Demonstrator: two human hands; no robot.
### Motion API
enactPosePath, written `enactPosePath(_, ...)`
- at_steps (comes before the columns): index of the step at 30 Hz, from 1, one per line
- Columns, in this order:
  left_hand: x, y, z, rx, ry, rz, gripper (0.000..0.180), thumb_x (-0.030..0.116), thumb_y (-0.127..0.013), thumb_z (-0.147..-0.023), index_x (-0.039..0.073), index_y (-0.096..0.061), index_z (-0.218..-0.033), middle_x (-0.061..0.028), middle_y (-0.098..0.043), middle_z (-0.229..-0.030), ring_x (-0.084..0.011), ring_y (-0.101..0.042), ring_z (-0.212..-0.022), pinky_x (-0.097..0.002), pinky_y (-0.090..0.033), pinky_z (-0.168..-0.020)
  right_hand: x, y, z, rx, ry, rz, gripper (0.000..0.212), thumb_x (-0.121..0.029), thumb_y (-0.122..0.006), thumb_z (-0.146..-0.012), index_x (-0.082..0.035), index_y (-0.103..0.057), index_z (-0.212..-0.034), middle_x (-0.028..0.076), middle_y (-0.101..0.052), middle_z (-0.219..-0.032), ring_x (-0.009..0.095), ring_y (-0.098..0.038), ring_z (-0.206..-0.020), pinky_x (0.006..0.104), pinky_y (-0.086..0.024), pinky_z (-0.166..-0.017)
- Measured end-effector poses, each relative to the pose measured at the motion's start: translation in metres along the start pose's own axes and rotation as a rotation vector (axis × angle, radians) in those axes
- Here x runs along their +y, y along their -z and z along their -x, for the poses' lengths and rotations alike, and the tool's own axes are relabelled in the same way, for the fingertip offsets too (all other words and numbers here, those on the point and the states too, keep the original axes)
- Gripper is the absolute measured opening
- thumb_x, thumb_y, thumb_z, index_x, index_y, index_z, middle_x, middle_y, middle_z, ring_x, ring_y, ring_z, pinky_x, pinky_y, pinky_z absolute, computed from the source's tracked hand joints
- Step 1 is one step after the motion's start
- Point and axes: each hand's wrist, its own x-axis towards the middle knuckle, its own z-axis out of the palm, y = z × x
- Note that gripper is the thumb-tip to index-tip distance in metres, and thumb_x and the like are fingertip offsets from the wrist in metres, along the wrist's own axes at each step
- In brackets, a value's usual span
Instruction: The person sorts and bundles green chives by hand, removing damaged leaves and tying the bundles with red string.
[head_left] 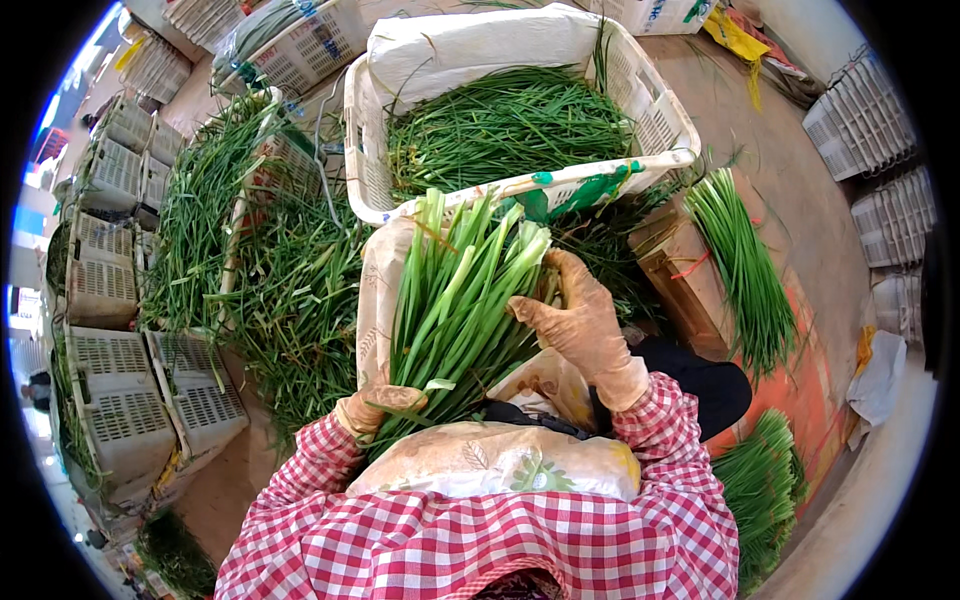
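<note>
A large loose bunch of garlic chives (455, 290) lies over my lap, its pale stem ends pointing away from me and its green leaves toward me. Near the lower leaves, my gloved left hand (382, 408) is closed around the bunch. My right hand (582, 325), in a stained pale glove, curls at the bunch's upper right edge. Its thumb and fingers are bent around stems close to the pale ends. Beneath the chives a pale, stained cloth or apron (490, 455) covers my lap.
Ahead stands a white plastic crate (672, 150) holding more chives. Loose leaves (300, 300) heap up at left beside stacked crates (120, 400). At right, a tied chive bundle (745, 270) rests on a wooden box (685, 285); another bundle (760, 490) lies nearer me.
</note>
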Motion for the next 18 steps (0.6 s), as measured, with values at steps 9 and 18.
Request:
enactPosePath(9, -0.01, -0.001, 0.015, 0.087, -0.088, 0.03, 0.089, 0.066, -0.058, -0.077, 0.005, -0.037, -0.138, -0.0146, -0.052, -0.128, -0.0246, -0.055, -0.113, -0.0379, -0.047, -0.095, -0.003, 0.036, -0.018, -0.291, 0.354, 0.519, 0.031, -0.025, -0.063, -0.086, -0.004, -0.061, -0.108, 0.016, -0.063, -0.089, 0.032, -0.063, -0.083, 0.0365, -0.049, -0.071)
enactPosePath(18, -0.022, -0.005, 0.017, 0.106, -0.126, 0.038, 0.088, 0.066, -0.056, -0.078, 0.006, -0.036, -0.139, -0.0142, -0.051, -0.129, -0.025, -0.054, -0.114, -0.0384, -0.047, -0.095, 0.013, 0.103, -0.076, 0.198, 0.79, 1.091, 0.013, -0.003, -0.055, -0.083, -0.006, -0.061, -0.094, 0.011, -0.061, -0.08, 0.028, -0.063, -0.074, 0.0356, -0.052, -0.062)
